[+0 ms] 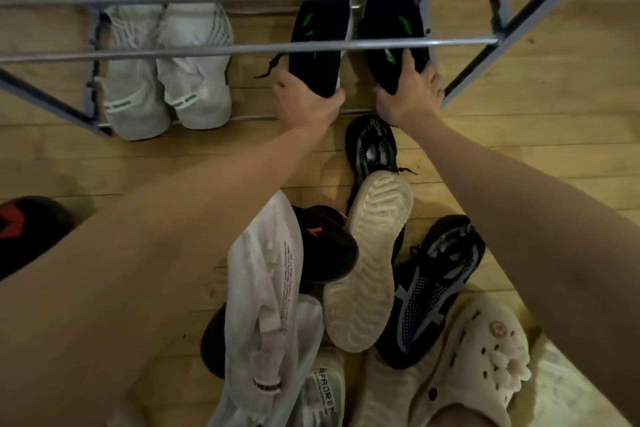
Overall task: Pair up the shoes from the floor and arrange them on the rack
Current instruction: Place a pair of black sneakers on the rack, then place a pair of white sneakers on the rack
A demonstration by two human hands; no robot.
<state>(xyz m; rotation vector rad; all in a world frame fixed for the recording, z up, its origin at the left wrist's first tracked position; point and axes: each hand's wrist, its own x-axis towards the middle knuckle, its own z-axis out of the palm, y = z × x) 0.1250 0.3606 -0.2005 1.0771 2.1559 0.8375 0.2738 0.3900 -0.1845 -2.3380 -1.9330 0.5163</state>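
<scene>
I have the black pair with green marks on the rack's bottom tier, the left shoe (pixel 320 45) and right shoe (pixel 394 42) lying side by side, long axes running straight away from me, toes toward the wall. My left hand (pixel 304 104) clasps the left heel, fingers (pixel 337 95) curled round it; my right hand (pixel 408 94) grips the right heel likewise. Both look like soft knit trainers. The white pair (pixel 166 73) sits well left on the same rack (pixel 242 47); unsorted shoes (pixel 367 253) litter the floor (pixel 519 135) nearer me.
</scene>
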